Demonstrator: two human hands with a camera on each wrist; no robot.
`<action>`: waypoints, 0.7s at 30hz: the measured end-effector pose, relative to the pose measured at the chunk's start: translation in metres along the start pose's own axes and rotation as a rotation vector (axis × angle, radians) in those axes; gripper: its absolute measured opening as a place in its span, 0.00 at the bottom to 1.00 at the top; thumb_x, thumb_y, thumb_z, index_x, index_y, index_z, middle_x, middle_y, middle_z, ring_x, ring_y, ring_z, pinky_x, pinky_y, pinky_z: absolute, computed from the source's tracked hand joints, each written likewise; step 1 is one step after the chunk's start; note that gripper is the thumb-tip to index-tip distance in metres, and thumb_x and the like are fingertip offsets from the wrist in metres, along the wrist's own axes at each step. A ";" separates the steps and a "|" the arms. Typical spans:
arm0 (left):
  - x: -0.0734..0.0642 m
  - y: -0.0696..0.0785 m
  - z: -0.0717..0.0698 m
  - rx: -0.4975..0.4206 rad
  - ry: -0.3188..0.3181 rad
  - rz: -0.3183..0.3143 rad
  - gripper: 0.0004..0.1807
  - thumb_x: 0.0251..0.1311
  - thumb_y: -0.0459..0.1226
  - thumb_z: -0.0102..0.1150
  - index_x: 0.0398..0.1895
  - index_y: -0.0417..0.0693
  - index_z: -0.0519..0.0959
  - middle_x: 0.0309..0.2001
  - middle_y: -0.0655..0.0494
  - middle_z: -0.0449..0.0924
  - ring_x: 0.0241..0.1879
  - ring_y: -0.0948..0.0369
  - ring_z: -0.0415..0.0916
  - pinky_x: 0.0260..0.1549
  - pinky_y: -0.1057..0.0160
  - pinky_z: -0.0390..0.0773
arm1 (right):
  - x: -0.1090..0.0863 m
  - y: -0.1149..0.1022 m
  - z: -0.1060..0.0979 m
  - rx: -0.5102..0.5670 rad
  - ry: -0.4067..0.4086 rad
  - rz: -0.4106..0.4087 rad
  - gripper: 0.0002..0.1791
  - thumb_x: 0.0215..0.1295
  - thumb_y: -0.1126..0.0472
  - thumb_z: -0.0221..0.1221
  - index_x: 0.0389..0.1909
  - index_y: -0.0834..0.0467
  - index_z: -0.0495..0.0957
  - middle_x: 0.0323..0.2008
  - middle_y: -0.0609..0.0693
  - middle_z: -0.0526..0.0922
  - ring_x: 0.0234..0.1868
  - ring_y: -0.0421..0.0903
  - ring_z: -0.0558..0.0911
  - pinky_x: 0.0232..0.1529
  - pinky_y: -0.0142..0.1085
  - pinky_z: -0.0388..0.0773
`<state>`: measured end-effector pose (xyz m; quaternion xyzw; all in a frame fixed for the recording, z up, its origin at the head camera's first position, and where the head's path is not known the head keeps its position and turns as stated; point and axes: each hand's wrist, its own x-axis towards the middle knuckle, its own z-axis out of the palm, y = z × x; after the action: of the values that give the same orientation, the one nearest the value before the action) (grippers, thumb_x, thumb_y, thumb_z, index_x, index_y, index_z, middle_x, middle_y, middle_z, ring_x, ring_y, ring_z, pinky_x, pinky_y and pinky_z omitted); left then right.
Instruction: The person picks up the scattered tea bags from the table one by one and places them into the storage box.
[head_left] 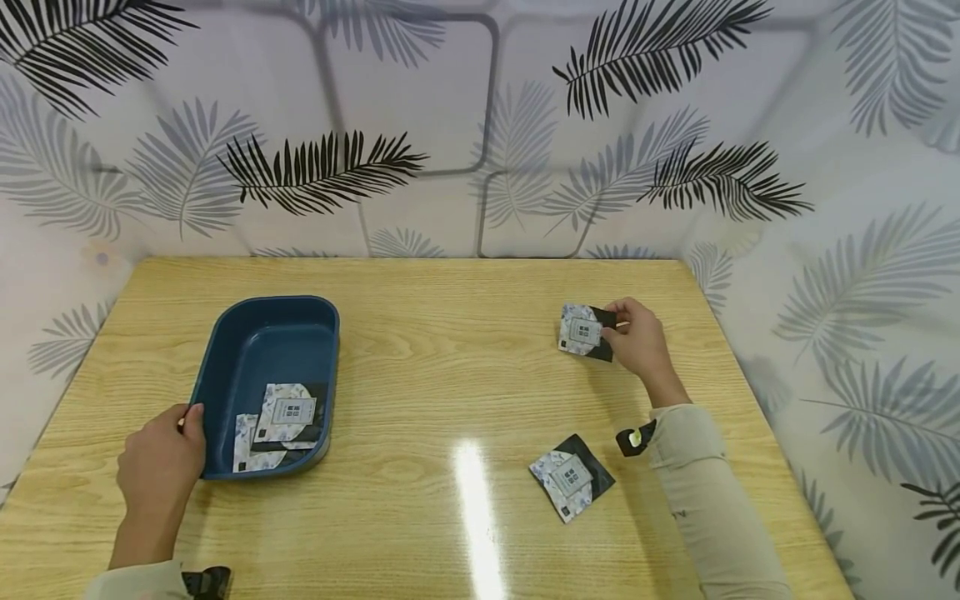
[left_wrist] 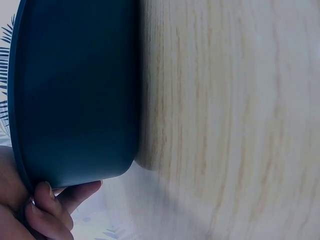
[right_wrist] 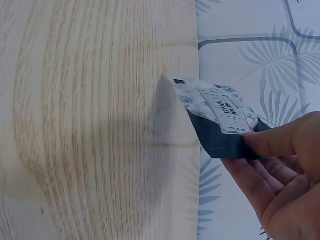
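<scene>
My left hand grips the left rim of a dark blue plastic basin, thumb over the edge; in the left wrist view its fingers curl against the basin's outer wall. Two flat black-and-white sachets overlap inside the basin at its near end. Far to the right, my right hand pinches another such sachet between thumb and fingers. The right wrist view shows this sachet tilted, its printed white label facing up. One more sachet lies on the table, nearer to me.
The wooden table runs back to a wall covered in feather-patterned paper. A bright streak of light reflects off the tabletop at front centre. Another patterned wall borders the table's right side.
</scene>
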<state>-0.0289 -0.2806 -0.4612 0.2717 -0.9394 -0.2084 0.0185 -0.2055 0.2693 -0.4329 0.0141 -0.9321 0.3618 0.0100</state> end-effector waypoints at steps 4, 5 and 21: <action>-0.003 0.001 0.000 0.000 0.006 0.001 0.23 0.77 0.43 0.40 0.59 0.33 0.74 0.55 0.23 0.76 0.50 0.25 0.75 0.37 0.30 0.77 | 0.000 -0.001 0.002 0.017 0.002 -0.021 0.20 0.68 0.72 0.57 0.60 0.62 0.72 0.58 0.68 0.78 0.39 0.57 0.80 0.35 0.40 0.77; -0.003 0.001 -0.001 0.001 0.005 0.001 0.23 0.77 0.43 0.40 0.59 0.33 0.74 0.55 0.23 0.75 0.50 0.25 0.75 0.37 0.30 0.77 | 0.000 -0.001 0.003 0.019 0.003 -0.026 0.21 0.68 0.73 0.57 0.60 0.61 0.72 0.58 0.68 0.78 0.38 0.55 0.79 0.33 0.38 0.75; -0.018 0.002 0.000 -0.005 0.003 -0.019 0.23 0.78 0.43 0.40 0.60 0.33 0.74 0.56 0.23 0.75 0.50 0.25 0.75 0.37 0.31 0.76 | 0.003 -0.019 0.007 0.054 -0.017 -0.112 0.19 0.67 0.74 0.56 0.58 0.61 0.74 0.56 0.67 0.79 0.43 0.61 0.83 0.37 0.42 0.79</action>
<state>-0.0141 -0.2700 -0.4587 0.2807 -0.9362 -0.2106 0.0184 -0.2077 0.2503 -0.4248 0.0697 -0.9198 0.3854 0.0218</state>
